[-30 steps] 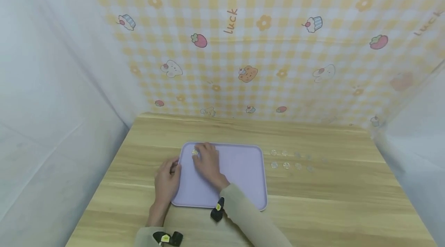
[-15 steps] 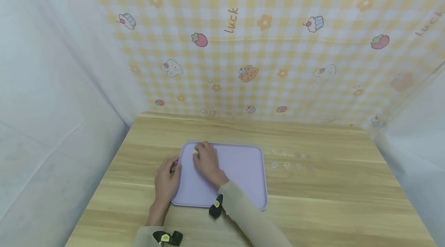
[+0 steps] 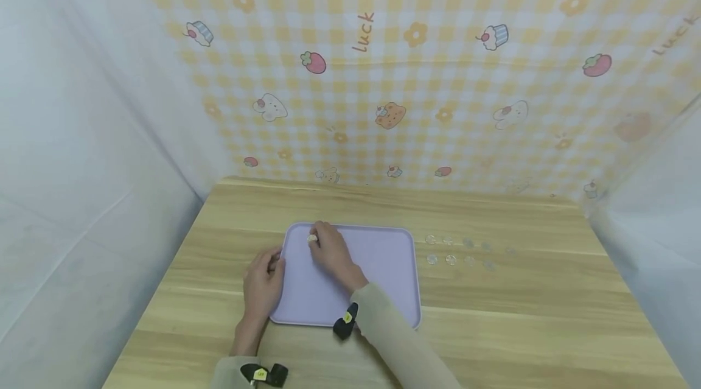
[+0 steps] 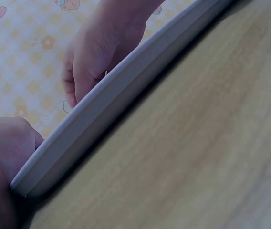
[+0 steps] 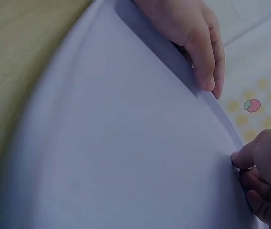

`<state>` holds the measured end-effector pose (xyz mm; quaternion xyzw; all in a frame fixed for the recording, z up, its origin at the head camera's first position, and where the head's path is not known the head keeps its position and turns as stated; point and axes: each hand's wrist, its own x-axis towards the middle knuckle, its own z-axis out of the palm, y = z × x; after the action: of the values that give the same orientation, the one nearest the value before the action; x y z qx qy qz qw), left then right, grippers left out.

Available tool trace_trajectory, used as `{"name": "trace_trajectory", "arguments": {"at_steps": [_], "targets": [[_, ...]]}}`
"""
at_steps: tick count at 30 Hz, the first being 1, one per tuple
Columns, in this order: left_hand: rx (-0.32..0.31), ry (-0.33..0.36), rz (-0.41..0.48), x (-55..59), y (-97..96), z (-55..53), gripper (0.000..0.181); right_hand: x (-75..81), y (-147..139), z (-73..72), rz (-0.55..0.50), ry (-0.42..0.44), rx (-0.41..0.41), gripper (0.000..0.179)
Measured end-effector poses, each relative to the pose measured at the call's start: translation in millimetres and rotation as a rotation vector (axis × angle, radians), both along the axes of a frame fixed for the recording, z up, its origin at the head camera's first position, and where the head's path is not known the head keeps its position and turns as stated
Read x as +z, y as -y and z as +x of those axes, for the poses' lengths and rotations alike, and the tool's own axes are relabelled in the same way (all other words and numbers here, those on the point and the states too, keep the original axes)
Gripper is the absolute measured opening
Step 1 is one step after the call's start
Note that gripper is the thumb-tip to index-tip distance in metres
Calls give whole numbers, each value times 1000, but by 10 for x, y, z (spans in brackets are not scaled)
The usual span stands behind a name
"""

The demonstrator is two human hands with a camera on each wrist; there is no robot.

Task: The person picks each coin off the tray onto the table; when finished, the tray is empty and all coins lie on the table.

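A shallow lilac tray (image 3: 378, 273) lies on the wooden table. Along its left rim my left hand (image 3: 263, 288) grips the edge; the right wrist view shows that thumb (image 5: 204, 76) at the rim. Over the tray's far left corner, my right hand (image 3: 333, 252) pinches a small, pale, shiny round piece (image 3: 312, 238) between thumb and fingers. Its exact kind is too small to tell. In the left wrist view the tray's outer wall (image 4: 102, 102) covers the right fingertips. The right wrist view has the right hand (image 5: 269, 167) with curled fingers close to the rim.
Several clear round discs (image 3: 451, 260) lie in two rows on the table (image 3: 520, 316), right of the tray. A yellow checked cloth (image 3: 350, 91) rises behind the table. White sheets (image 3: 82, 194) hang at both sides.
The round piece lay flat near the tray's far left corner and now sits tilted in my right fingers. The right hand has shifted slightly right. My left hand keeps its place.
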<state>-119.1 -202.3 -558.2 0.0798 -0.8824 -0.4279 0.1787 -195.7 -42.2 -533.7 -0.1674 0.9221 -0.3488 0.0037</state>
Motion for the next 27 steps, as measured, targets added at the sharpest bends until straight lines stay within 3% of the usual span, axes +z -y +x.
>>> {"name": "trace_trajectory", "arguments": {"at_steps": [5,11,27], "targets": [[-1,-10,-15,-10,0,-10,25,-29,-13,32,91,-86,8,21],[2,-5,-17,10,-3,0,25,-17,-23,83,202,-184,27,18],[9,15,-27,13,-8,4,25,-44,-72,114,202,-268,-27,14]]}}
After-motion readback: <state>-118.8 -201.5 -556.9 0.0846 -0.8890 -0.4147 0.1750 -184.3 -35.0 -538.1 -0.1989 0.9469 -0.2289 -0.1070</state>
